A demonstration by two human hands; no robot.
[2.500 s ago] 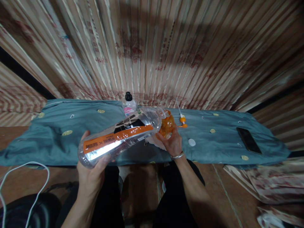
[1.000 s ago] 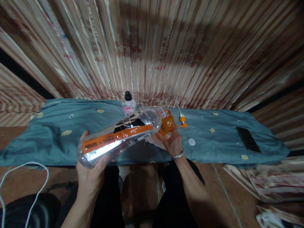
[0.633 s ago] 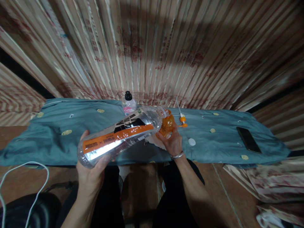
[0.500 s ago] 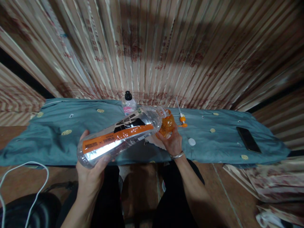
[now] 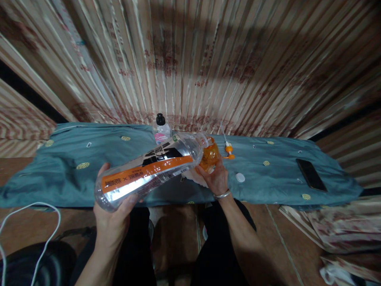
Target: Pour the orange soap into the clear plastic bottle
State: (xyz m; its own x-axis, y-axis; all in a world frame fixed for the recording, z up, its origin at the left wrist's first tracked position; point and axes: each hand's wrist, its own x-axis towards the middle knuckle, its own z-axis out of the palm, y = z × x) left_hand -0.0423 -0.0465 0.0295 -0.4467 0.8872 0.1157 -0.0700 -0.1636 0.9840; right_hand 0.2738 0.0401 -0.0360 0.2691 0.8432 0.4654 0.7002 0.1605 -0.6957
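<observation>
A: Two bottles mouth to mouth over the teal cloth (image 5: 89,174) on the tabletop, same as a couple of seconds back. Barely any change: big clear bottle (image 5: 145,172) with the orange label tipped a hair further, base end dropped a touch lower and nearer the camera.

B: Agreed, hardly moved. Left hand (image 5: 114,216) wrapped under the base of the big one, neck pointing up and right. Right hand (image 5: 216,178) closed around the small orange bottle (image 5: 210,155), mouth touching the big bottle's neck. Looks like a slow pour, nearly steady, probably mid-transfer; liquid flow too hard to make out.

A: Rest untouched: black phone (image 5: 311,174) far right on the cloth, black-capped bottle (image 5: 162,129) standing behind, orange pump nozzle (image 5: 228,150) lying just right of the hands, white cap (image 5: 239,177) near the wrist.

B: Yep, nothing shifted there. White cable (image 5: 32,208) down low on the left, too.
</observation>
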